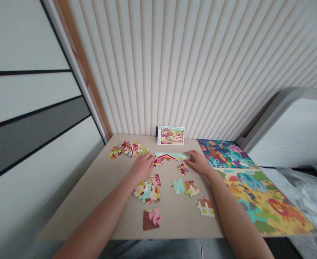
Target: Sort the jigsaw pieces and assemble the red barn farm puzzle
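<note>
1. At the left rear of the table [88,194], a pile of puzzle pieces [128,148] lies heaped; each looks light and is best taken by its edges.
2. Left hand [143,166]: fingers close together at the left end of the barn strip [167,157]; whether this grip pinches or merely rests cannot be told.
3. Loose pieces [145,194], nearer the front, some overlapping: probably stiff card, with tabs that could crease if forced.
4. Barn strip, continued: it lies flat between both hands, in front of the propped picture card [171,135]. Likely light and rather smooth, it may part at its seams; holding both ends and sliding should serve better than lifting one.
5. Right hand [198,162]: thumb and forefinger stand apart at the strip's right end; whether this grip presses on it is not visible.
6. Picture panels [255,194], along the right side: two, lying flat, one dark blue, one yellow, untouched by either hand.
</note>
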Tool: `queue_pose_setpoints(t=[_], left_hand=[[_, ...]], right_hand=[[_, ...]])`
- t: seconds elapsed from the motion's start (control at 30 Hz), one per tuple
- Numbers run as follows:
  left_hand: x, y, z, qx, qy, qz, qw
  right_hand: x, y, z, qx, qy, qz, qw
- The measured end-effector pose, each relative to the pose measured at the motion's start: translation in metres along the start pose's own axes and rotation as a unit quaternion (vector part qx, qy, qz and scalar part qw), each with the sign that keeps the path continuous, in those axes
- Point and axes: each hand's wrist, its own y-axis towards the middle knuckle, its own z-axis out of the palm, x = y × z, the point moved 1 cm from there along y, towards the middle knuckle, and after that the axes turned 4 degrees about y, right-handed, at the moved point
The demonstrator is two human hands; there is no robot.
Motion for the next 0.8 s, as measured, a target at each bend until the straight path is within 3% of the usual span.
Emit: queue_pose_setpoints(t=[0.27,0.4,0.57,0.67,0.8], left_hand=[[0.000,-0.001,0.000,-0.003,-0.001,-0.004,1.000],[0.001,0.000,-0.001,0.003,-0.002,-0.003,1.000],[0.000,0.000,-0.002,0.006,-0.002,-0.006,1.000],[-0.002,0.000,-0.004,0.001,0.000,-0.004,1.000],[-0.005,-0.001,-0.008,0.003,0.007,-0.003,1.000]], right_hand=[[0.004,0.003,0.000,-0.037,0.057,-0.023,0.997],[-0.006,0.000,-0.005,-0.064,-0.019,0.018,0.998],[-0.012,-0.009,-0.019,-0.040,-0.116,0.093,0.988],[0.023,-0.009,-0.023,-0.039,-0.090,0.041,0.994],[0.113,-0.015,-0.006,0.066,0.053,-0.120,0.989]])
